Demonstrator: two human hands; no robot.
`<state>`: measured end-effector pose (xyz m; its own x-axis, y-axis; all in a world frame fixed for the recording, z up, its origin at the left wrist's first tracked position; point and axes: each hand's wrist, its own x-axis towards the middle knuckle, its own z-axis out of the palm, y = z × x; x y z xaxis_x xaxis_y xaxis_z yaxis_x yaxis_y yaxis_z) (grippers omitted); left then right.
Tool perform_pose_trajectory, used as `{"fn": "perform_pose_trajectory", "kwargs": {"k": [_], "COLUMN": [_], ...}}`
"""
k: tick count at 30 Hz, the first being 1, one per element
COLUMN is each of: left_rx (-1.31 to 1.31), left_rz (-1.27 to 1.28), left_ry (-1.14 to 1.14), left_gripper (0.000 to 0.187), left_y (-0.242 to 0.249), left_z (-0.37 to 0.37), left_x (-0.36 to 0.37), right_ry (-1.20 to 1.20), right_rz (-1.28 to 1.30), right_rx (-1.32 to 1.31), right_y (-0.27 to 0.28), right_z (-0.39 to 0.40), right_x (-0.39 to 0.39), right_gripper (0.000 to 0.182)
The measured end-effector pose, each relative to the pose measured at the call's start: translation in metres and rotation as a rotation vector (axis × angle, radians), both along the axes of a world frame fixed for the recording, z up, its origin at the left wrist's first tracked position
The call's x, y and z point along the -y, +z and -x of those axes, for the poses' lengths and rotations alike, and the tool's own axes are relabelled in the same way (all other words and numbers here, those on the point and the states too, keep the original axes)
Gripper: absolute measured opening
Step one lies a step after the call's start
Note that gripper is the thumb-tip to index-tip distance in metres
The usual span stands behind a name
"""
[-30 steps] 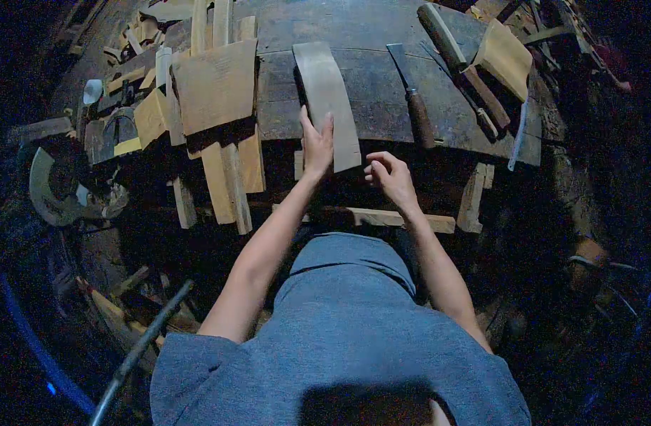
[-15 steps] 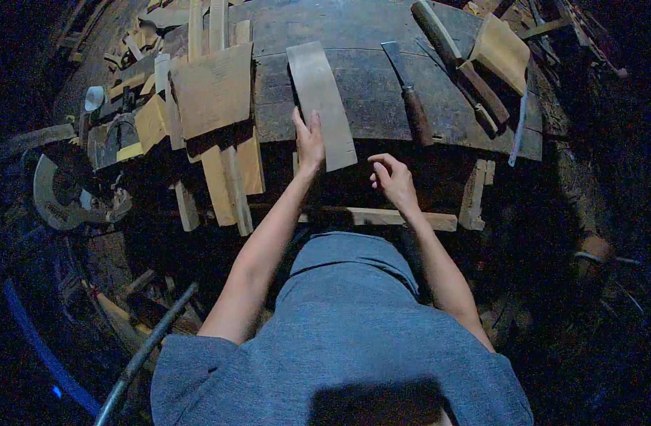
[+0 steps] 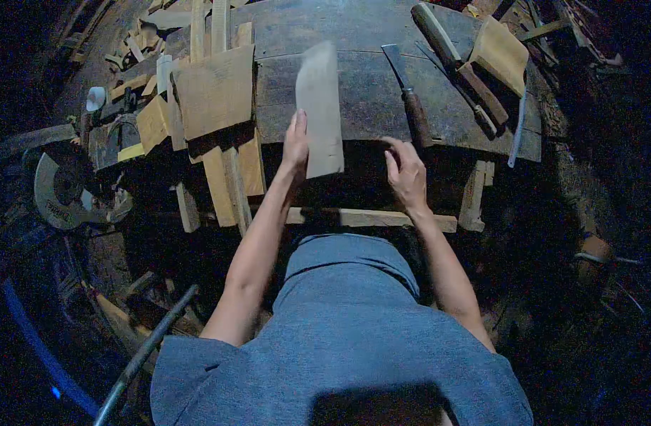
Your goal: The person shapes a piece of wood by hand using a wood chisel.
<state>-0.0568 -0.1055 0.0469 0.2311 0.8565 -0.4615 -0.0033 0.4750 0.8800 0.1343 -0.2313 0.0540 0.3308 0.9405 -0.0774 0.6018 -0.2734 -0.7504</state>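
A thin, pale wooden board [image 3: 320,113] stands lengthwise in front of me, its far end slightly blurred. My left hand [image 3: 295,145] grips its left edge near the lower end, thumb on the upper face and the other fingers hidden. To the right, my right hand [image 3: 408,174] is apart from the board, holding nothing, with its fingers bent and spread. Just beyond that hand lies a chisel [image 3: 414,113] with a dark wooden handle and a flat metal blade, resting on the workbench [image 3: 368,85].
Stacked boards [image 3: 215,92] sit at the left, some jutting over the front edge. A wooden-handled tool [image 3: 474,89] and a curved wood block [image 3: 499,53] lie at the right beside a thin pale strip [image 3: 518,135]. A white roll [image 3: 95,98] and a circular-guarded machine [image 3: 56,188] are farther left.
The board has turned more upright and shifted slightly left with my left hand. My right hand has moved right and its fingers have opened.
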Motion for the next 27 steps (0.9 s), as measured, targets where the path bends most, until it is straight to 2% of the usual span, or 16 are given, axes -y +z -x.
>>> {"fn": "perform_pose_trajectory", "kwargs": {"k": [1, 2, 3, 6, 7, 8, 10, 11, 14, 18, 19, 22, 23, 24, 26, 27], "left_rx": [0.026, 0.025, 0.089, 0.149, 0.144, 0.145, 0.191, 0.194, 0.226, 0.85, 0.406, 0.041, -0.092, -0.095, -0.382, -0.396], "left_rz": [-0.114, -0.115, -0.008, 0.295, 0.492, 0.492, 0.144, 0.144, 0.502, 0.53, 0.473, 0.236, -0.09, -0.091, -0.528, -0.526], "left_ry": [-0.176, -0.173, -0.218, -0.391, -0.522, -0.525, -0.806, -0.806, -0.261, -0.271, -0.097, -0.183, -0.23, -0.232, -0.265, -0.259], "left_gripper": [0.047, 0.047, 0.045, 0.044, 0.044, 0.044, 0.044, 0.044, 0.045, 0.063, 0.062, 0.075, 0.089, 0.089, 0.099, 0.1], "left_y": [-0.011, -0.022, -0.013, 0.026, 0.033, 0.034, 0.035, 0.035, 0.027, -0.004, 0.018, -0.002, -0.019, -0.028, -0.037, -0.04], "left_z": [0.012, 0.017, 0.019, 0.028, 0.033, 0.039, 0.046, 0.045, 0.05, 0.041, 0.017, -0.013, -0.018, -0.024, -0.037, -0.042], "left_x": [-0.007, -0.004, 0.003, 0.013, 0.014, 0.016, 0.018, 0.017, 0.008, -0.008, -0.001, 0.01, 0.015, 0.017, 0.016, 0.011], "right_ry": [0.019, 0.039, 0.087, 0.224, 0.266, 0.264, 0.606, 0.549, 0.493, 0.222, 0.172, 0.073, 0.03, 0.027, -0.027, -0.041], "right_rz": [-0.113, -0.228, -0.232, -0.351, -0.347, -0.347, -0.257, -0.163, -0.022, 0.007, 0.031, 0.048, 0.04, 0.039, 0.042, 0.077], "right_rx": [0.083, 0.165, 0.257, 0.492, 0.594, 0.598, 0.607, 0.389, 0.247, 0.074, 0.085, 0.127, 0.158, 0.156, 0.215, 0.226], "right_y": [0.006, 0.012, 0.019, 0.047, 0.061, 0.057, 0.043, 0.04, 0.061, 0.043, 0.042, 0.032, 0.028, 0.025, 0.021, 0.02], "right_z": [-0.001, -0.002, -0.004, -0.015, -0.016, -0.023, -0.041, -0.038, -0.024, 0.01, 0.017, 0.031, 0.035, 0.037, 0.041, 0.044], "right_x": [-0.005, -0.01, -0.015, -0.029, -0.033, -0.032, -0.03, -0.019, 0.004, 0.013, 0.009, -0.006, -0.012, -0.017, -0.029, -0.037], "right_gripper": [0.035, 0.044, 0.074, 0.079, 0.065, 0.065, 0.048, 0.039, 0.041, 0.043, 0.041, 0.038, 0.036, 0.036, 0.034, 0.033]}}
